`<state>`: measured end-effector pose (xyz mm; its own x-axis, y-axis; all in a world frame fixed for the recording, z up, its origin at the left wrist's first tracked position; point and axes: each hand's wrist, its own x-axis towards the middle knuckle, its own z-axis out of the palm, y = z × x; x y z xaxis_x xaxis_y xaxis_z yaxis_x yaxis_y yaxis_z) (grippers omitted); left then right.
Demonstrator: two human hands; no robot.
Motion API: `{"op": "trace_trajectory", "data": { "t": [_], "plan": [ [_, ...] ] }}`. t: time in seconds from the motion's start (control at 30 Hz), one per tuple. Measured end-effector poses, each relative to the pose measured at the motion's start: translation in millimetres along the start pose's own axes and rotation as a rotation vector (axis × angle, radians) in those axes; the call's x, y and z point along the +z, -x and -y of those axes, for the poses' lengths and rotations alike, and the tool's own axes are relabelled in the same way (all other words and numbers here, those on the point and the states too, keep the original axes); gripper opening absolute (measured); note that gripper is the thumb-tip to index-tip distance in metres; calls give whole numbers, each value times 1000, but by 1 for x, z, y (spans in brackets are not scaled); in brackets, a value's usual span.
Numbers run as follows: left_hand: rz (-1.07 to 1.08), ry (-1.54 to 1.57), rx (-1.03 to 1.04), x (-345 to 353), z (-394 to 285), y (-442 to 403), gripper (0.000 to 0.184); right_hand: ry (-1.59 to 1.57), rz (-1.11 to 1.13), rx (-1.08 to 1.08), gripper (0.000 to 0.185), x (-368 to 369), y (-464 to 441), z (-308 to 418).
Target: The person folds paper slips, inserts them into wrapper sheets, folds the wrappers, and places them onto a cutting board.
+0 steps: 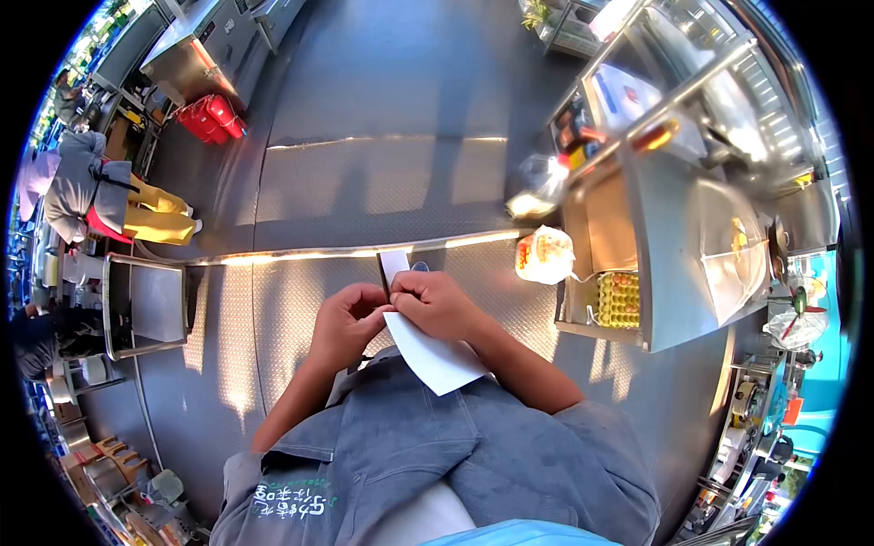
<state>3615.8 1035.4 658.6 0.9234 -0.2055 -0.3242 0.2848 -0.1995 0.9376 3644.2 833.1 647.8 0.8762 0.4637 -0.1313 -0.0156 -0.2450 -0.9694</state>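
A long strip of white paper (435, 353) is held in front of my waist. Its lower part curls down over my grey jacket (391, 437), while a short upper end sticks out beyond my fingers. My right hand (439, 305) is closed over the middle of the strip, covering part of it. Beside it, my left hand (350, 323) has its fingers curled, with thumb and forefinger pinched at the paper's left edge. A narrow dark strip (383, 278) runs along the upper end; what it is I cannot tell.
To the right, a steel cabinet (678, 246) holds a yellow egg tray (619, 298), with a white plastic bag (544, 255) beside it. A person in yellow trousers (157, 214) stands left, near a metal cart (157, 305). Red containers (211, 118) sit farther back on the textured metal floor (382, 173).
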Motion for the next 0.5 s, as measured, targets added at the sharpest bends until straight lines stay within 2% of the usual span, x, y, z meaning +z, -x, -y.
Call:
{"op": "trace_trajectory", "data": {
  "t": [0.1,0.17,0.27,0.37,0.4,0.5],
  "plan": [
    [71,-58,-84,-25,-42,-86,15,-11,-69,-65,16,-48,-76,6],
    [62,1,-20,-28,-69,-123,14,0,-53,-81,17,-78,-111,15],
    [63,-194,111,-33,-104,-178,14,90,-94,-171,17,-120,-157,25],
    [88,-271,225,-34,-136,-239,14,38,-20,-57,25,-171,-200,44],
    [84,-266,206,-34,-140,-256,14,29,-6,-45,25,-183,-213,46],
    [176,-204,320,-43,-150,-325,13,119,-45,-69,30,-225,-260,42]
  ]
}}
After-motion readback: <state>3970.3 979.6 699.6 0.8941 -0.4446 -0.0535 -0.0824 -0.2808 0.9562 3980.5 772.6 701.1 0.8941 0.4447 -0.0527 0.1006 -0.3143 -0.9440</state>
